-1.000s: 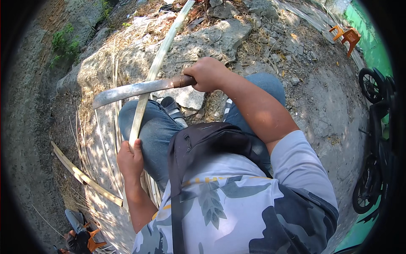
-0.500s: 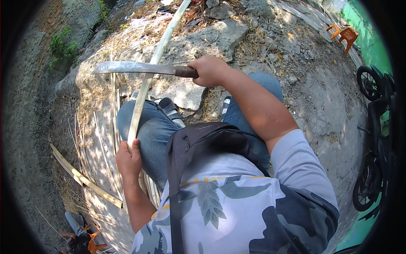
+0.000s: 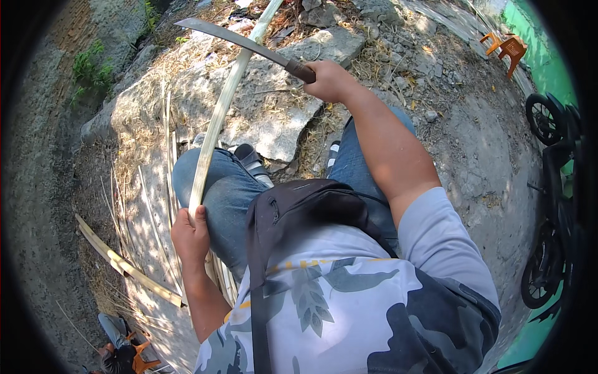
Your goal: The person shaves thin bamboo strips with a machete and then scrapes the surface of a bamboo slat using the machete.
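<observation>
A long, pale split-bamboo strip (image 3: 219,115) slants up from beside my left knee, across my thigh, and past the flat rock to the far edge of view. My left hand (image 3: 190,235) is closed on its near end, thumb lying along the strip. In my right hand (image 3: 329,81) is the brown handle of a machete (image 3: 249,45), gripped out over the rock. Its curved blade points to the far left and crosses the strip's far part. Whether the edge touches the bamboo or hovers over it, I cannot tell.
Thin bamboo strips (image 3: 171,168) and thicker split bamboo pieces (image 3: 128,265) lie on the ground at left. A broken rock slab (image 3: 274,128) is before my feet. A motorcycle (image 3: 551,206) and orange chair (image 3: 512,55) stand at right. Another person (image 3: 115,346) is at lower left.
My right hand has moved the machete away from me along the strip, toward its far end, and the blade now tilts more. My left hand stays at the near end.
</observation>
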Motion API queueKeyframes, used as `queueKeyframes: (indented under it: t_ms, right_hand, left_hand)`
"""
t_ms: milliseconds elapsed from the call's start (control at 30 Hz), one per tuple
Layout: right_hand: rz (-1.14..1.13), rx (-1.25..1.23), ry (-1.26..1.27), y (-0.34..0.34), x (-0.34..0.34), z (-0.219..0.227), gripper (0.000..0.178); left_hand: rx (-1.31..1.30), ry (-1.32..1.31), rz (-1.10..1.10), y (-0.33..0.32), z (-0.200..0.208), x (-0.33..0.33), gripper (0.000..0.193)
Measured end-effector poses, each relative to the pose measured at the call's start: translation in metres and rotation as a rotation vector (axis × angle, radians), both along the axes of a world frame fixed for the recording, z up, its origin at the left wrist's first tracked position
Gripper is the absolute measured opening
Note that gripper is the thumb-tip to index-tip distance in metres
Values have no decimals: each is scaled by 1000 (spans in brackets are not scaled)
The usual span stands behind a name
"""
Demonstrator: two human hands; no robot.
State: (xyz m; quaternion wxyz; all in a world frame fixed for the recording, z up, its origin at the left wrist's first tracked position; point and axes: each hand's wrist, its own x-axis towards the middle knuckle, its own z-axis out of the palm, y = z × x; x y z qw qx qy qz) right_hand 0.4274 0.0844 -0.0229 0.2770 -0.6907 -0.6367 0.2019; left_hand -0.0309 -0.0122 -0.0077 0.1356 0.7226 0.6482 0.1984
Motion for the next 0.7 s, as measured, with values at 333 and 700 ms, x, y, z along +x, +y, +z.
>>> queueKeyframes:
  t_ms: [333, 700]
  right_hand:
    - [442, 112, -388, -13, -75, 2, 19]
    - [21, 49, -132, 0, -6, -4, 24]
  left_hand:
    - [4, 66, 35, -3, 3, 5, 59]
    - [28, -31, 10, -4, 0, 3, 58]
